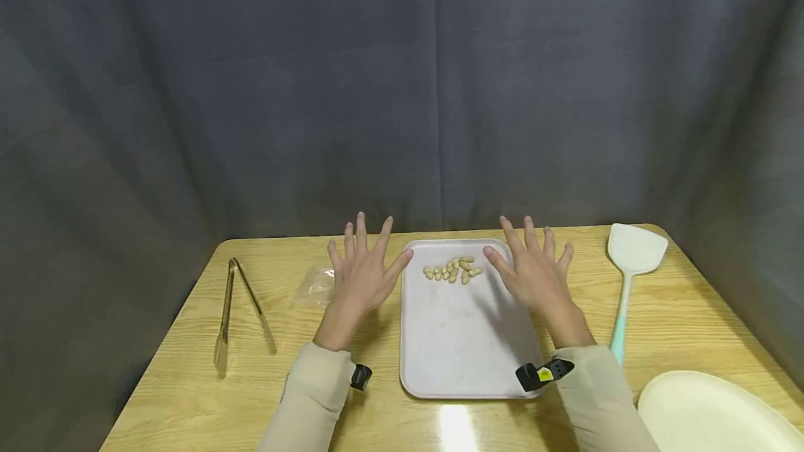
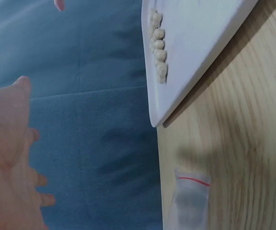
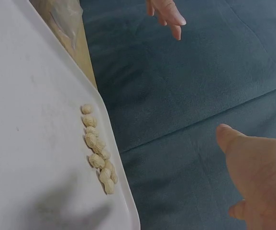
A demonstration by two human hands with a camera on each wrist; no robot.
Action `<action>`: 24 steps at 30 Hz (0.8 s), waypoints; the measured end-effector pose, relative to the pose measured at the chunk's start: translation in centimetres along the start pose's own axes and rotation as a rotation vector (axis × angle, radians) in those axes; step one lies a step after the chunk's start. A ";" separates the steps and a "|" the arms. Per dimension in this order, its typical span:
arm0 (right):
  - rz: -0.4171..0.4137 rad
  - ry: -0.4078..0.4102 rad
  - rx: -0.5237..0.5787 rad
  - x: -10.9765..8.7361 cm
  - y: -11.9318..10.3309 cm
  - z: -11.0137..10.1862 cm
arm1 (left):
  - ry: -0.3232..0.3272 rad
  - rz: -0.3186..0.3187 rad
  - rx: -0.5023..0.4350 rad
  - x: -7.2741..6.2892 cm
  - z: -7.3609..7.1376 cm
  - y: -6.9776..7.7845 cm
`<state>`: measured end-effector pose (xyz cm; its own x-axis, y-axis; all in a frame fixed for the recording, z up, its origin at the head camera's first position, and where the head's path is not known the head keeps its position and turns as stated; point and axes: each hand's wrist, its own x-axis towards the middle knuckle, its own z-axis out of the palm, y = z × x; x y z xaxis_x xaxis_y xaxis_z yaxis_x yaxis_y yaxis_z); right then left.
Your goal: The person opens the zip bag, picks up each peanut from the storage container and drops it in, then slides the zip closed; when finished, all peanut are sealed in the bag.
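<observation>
Pale wood-grain table bears a light-grey rectangular tray with rounded corners; the left hand is raised by the tray's left edge, the right hand above its right edge, both with fingers spread wide. Clear plastic zip bag with red seal line lies left of the tray; tan unshelled peanuts lie clustered along the tray's far rim, between both hands, touching neither.

Dark curtain (seamed), pale wooden table
</observation>
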<state>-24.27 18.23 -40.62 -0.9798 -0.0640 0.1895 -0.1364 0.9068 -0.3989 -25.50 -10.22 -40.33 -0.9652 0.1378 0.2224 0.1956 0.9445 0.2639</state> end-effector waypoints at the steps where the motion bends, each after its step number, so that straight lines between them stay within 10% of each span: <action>1: 0.001 0.002 0.002 0.0 0.0 0.0 | -0.001 0.004 0.001 0.0 0.0 0.0; 17: -0.001 -0.002 0.048 -0.4 -0.5 1.1 | -0.018 -0.002 0.011 -1.0 -0.5 -1.6; 24: -0.217 0.169 0.026 -1.1 -4.2 3.2 | -0.009 0.059 -0.178 -0.3 -1.3 -3.8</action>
<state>-23.07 13.15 -42.04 -0.8889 -0.1834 0.4197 -0.3467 0.8682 -0.3549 -25.71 -14.26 -40.15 -0.9525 0.1947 0.2340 0.2786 0.8674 0.4123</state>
